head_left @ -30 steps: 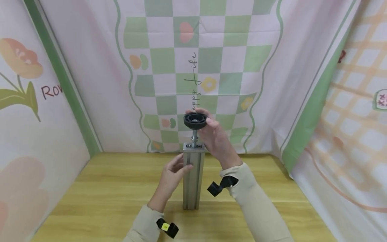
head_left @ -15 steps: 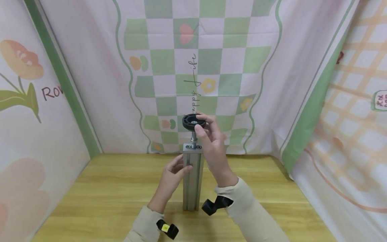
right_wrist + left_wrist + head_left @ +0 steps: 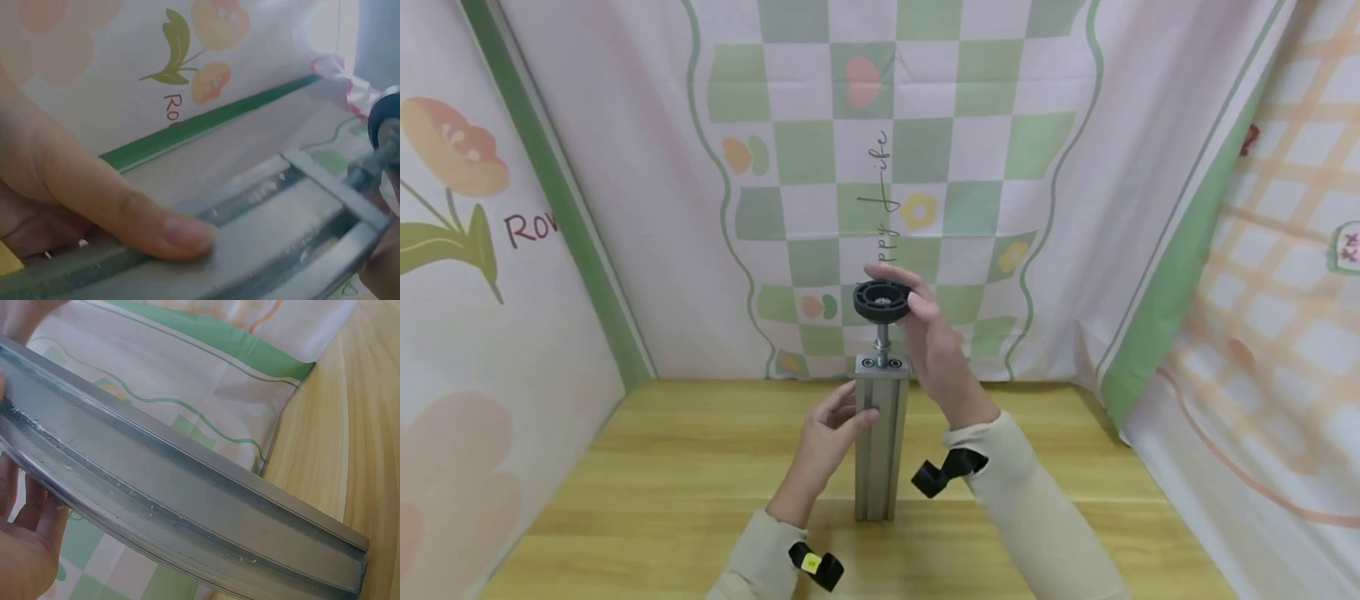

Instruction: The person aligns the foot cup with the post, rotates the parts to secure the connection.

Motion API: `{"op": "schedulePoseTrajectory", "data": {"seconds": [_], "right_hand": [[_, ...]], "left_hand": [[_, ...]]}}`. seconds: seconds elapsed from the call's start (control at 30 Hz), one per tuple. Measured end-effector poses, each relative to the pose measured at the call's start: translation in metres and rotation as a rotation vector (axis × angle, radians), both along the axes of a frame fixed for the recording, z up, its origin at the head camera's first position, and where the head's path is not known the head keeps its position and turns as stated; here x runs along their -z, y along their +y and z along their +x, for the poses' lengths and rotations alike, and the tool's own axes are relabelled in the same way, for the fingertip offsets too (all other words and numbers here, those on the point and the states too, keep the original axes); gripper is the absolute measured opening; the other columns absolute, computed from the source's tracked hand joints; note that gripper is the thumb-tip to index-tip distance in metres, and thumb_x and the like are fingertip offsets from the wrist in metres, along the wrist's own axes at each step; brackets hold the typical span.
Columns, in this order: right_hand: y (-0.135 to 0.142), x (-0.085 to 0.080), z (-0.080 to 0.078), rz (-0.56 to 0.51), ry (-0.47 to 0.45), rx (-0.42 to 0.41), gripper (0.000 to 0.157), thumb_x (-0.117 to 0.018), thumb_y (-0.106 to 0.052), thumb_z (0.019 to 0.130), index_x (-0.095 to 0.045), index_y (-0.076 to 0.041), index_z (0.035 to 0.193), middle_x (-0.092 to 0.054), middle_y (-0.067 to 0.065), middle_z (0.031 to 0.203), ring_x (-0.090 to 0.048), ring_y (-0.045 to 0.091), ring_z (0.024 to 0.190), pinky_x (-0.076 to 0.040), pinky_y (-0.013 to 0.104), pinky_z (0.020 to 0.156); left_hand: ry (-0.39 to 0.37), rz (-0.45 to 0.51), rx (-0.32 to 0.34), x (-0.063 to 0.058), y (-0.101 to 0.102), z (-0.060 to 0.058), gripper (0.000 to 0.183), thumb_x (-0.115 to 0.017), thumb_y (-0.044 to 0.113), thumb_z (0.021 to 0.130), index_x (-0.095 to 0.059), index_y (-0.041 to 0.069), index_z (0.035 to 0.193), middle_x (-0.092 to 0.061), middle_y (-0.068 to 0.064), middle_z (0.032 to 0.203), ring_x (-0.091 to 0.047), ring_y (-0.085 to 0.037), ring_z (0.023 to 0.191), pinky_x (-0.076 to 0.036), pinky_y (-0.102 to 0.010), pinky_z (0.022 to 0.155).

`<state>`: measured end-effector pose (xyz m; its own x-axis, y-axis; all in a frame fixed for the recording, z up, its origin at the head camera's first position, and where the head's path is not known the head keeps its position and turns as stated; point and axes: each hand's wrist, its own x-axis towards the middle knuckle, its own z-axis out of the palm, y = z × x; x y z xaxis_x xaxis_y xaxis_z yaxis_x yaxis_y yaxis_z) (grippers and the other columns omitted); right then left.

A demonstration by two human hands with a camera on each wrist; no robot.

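Observation:
An aluminium extrusion profile (image 3: 880,450) stands upright on the wooden table, a metal end plate (image 3: 882,365) with two screws on its top. From that plate rises a threaded stud (image 3: 882,337) carrying a round black levelling foot (image 3: 880,302). My left hand (image 3: 826,437) grips the profile's upper part, thumb on the near face; in the left wrist view its fingers (image 3: 37,531) reach behind. My right hand (image 3: 936,350) holds the levelling foot by its right rim, thumb at the side and a finger stretched behind. The right wrist view shows the levelling foot (image 3: 386,128) at its edge.
A patterned curtain (image 3: 985,150) hangs behind the table (image 3: 700,475), with more printed cloth (image 3: 1285,350) at the right and a cloth panel (image 3: 497,333) at the left. Black straps (image 3: 951,472) are worn on both wrists.
Half a second ago my right thumb lay over the foot's near rim; now the hand has turned back to the right, fingers behind the rim. My left hand and the profile stay put.

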<state>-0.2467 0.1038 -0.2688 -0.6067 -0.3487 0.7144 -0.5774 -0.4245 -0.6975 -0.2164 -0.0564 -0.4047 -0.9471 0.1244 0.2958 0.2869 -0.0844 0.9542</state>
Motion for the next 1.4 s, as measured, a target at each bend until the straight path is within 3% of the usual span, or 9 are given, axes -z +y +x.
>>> {"op": "schedulePoseTrajectory", "data": {"seconds": [0.17, 0.3, 0.73, 0.87, 1.03, 1.2, 1.4], "right_hand": [[0.007, -0.003, -0.015, 0.007, -0.096, -0.191, 0.04, -0.036, -0.034, 0.105, -0.055, -0.021, 0.137, -0.05, 0.01, 0.147, -0.03, 0.033, 0.145, -0.015, 0.049, 0.118], [0.01, -0.002, -0.019, -0.008, -0.141, -0.267, 0.041, -0.047, -0.039, 0.1, -0.056, -0.019, 0.134, -0.049, 0.012, 0.147, -0.026, 0.038, 0.146, -0.013, 0.049, 0.12], [0.009, 0.002, -0.017, -0.011, -0.157, -0.23, 0.036, -0.05, -0.039, 0.1, -0.053, -0.021, 0.131, -0.049, 0.01, 0.145, -0.034, 0.03, 0.143, -0.016, 0.044, 0.12], [0.007, 0.004, -0.014, -0.001, -0.104, -0.116, 0.034, -0.045, -0.033, 0.1, -0.054, -0.019, 0.13, -0.047, 0.016, 0.146, -0.035, 0.031, 0.142, -0.016, 0.047, 0.118], [0.003, 0.008, -0.002, -0.014, 0.004, 0.116, 0.035, -0.04, -0.025, 0.1, -0.054, -0.017, 0.131, -0.046, 0.021, 0.146, -0.04, 0.033, 0.138, -0.023, 0.046, 0.114], [-0.004, 0.013, 0.013, -0.005, 0.043, 0.343, 0.032, -0.047, -0.025, 0.102, -0.054, -0.014, 0.132, -0.05, 0.009, 0.147, -0.05, 0.031, 0.127, -0.037, 0.044, 0.106], [-0.011, 0.016, 0.025, 0.033, 0.101, 0.559, 0.034, -0.06, -0.029, 0.101, -0.055, -0.008, 0.128, -0.051, 0.001, 0.146, -0.054, 0.029, 0.109, -0.042, 0.044, 0.093]], "left_hand": [[0.015, -0.002, 0.009, 0.001, -0.001, -0.001, 0.055, -0.077, 0.026, 0.091, -0.058, 0.015, 0.141, -0.065, -0.008, 0.125, -0.063, -0.024, 0.112, -0.052, -0.038, 0.092], [0.027, 0.002, 0.014, 0.0, -0.001, -0.001, 0.054, -0.077, 0.025, 0.091, -0.058, 0.017, 0.141, -0.065, -0.006, 0.124, -0.063, -0.024, 0.111, -0.052, -0.039, 0.092], [0.024, 0.007, 0.016, 0.001, -0.002, -0.002, 0.051, -0.076, 0.023, 0.092, -0.059, 0.018, 0.141, -0.066, -0.006, 0.124, -0.063, -0.023, 0.11, -0.052, -0.039, 0.091], [0.021, 0.003, 0.01, 0.001, -0.001, -0.001, 0.052, -0.076, 0.024, 0.092, -0.058, 0.018, 0.141, -0.066, -0.006, 0.124, -0.063, -0.023, 0.11, -0.052, -0.039, 0.092], [0.016, -0.01, -0.001, 0.0, 0.0, -0.001, 0.055, -0.077, 0.029, 0.09, -0.059, 0.018, 0.141, -0.065, -0.007, 0.125, -0.063, -0.023, 0.11, -0.052, -0.039, 0.091], [0.017, -0.016, 0.006, 0.001, -0.001, -0.002, 0.054, -0.077, 0.029, 0.091, -0.058, 0.018, 0.141, -0.065, -0.006, 0.125, -0.063, -0.023, 0.11, -0.053, -0.038, 0.091], [0.025, -0.02, 0.004, 0.003, -0.002, -0.003, 0.051, -0.076, 0.028, 0.092, -0.06, 0.02, 0.139, -0.066, -0.005, 0.123, -0.063, -0.023, 0.108, -0.053, -0.038, 0.09]]}}
